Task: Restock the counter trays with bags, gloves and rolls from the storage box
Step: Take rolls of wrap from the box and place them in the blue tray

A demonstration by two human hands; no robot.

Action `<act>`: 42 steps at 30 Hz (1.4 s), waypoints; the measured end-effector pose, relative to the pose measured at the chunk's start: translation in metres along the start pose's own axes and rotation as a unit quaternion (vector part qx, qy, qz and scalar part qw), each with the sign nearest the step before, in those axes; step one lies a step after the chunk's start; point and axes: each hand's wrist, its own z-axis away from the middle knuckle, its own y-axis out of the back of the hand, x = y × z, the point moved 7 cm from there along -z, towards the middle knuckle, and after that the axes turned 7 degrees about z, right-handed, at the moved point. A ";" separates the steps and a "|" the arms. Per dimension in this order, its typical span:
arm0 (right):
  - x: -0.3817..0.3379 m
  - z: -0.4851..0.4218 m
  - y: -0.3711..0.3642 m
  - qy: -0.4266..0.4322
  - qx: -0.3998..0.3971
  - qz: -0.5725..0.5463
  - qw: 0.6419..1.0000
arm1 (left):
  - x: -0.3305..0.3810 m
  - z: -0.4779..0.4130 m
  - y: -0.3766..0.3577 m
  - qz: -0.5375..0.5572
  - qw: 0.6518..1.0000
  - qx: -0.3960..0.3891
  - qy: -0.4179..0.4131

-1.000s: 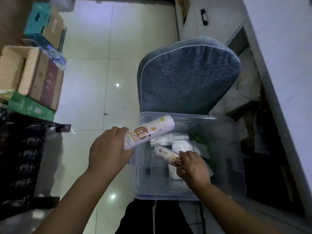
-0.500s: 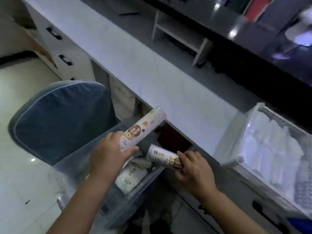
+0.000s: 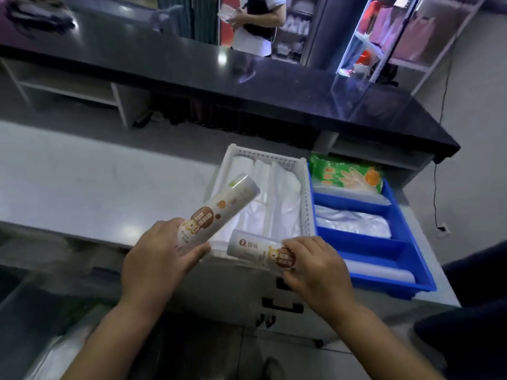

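Observation:
My left hand (image 3: 157,255) grips a long white roll (image 3: 222,208) with a brown cartoon label, tilted up to the right over the white perforated tray (image 3: 264,156). My right hand (image 3: 315,266) holds a shorter roll (image 3: 252,246) of the same brand, lying level at the tray's near edge. The white tray holds folded white bags (image 3: 277,198). Beside it on the right stands a blue divided tray (image 3: 406,250) with a green glove pack (image 3: 347,175) in the far compartment, clear plastic bags (image 3: 354,222) in the middle one and a roll (image 3: 378,271) in the near one.
Both trays sit on a pale counter (image 3: 96,185) below a dark raised ledge (image 3: 274,89). A person (image 3: 256,20) stands behind the ledge. The clear storage box's rim (image 3: 41,303) shows at lower left. Drawer handles (image 3: 282,307) are under the counter.
The view has swung from the storage box on the floor up to the counter. Both hands carried their rolls out of the box and now hold them at the white tray.

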 end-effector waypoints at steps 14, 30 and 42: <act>0.252 0.043 -0.022 -0.037 -0.146 -0.003 0.989 | 0.132 -0.014 -0.122 -0.016 1.000 -0.003 0.021; 0.255 0.032 -0.055 0.038 -0.196 -0.024 0.980 | 0.154 -0.027 -0.153 -0.047 0.998 -0.008 0.034; 0.170 0.015 -0.075 0.168 -0.254 -0.070 0.950 | 0.157 -0.051 -0.153 -0.042 0.999 -0.023 -0.020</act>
